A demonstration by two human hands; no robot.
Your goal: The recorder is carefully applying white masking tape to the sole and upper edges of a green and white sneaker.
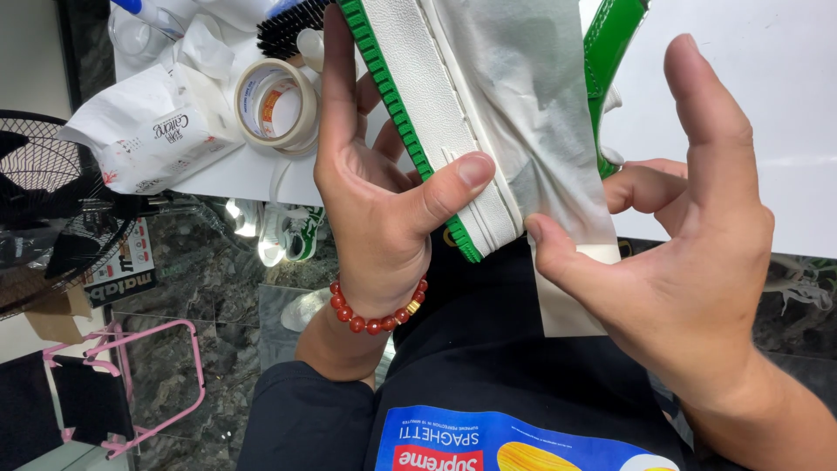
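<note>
From the head view, the upper left of the frame is crowded: a roll of pale tape [277, 105] lies flat on the white table [785, 131], a crumpled white packet [148, 131] sits beside it, and a black brush [292, 26] pokes in at the top edge. A dark fan grille [52, 192] fills the far left, and a pink metal frame [131, 384] stands on the marbled floor at lower left. More shoes [283, 231] lie under the table edge.

The shoe [436, 96] sits at centre top, its long axis running from upper left down to lower centre, sole side turned toward the left. Its green ribbed sole edge looks rubbery; the white side is grained like leather, and a glossy green part shows at upper right.

The left hand [375, 192], wearing a red bead bracelet [375, 314], clasps the shoe, thumb pressed on the white side. The right hand [697, 253] is spread, thumb pushing a pale strip of tape [567, 288] against the shoe.
</note>
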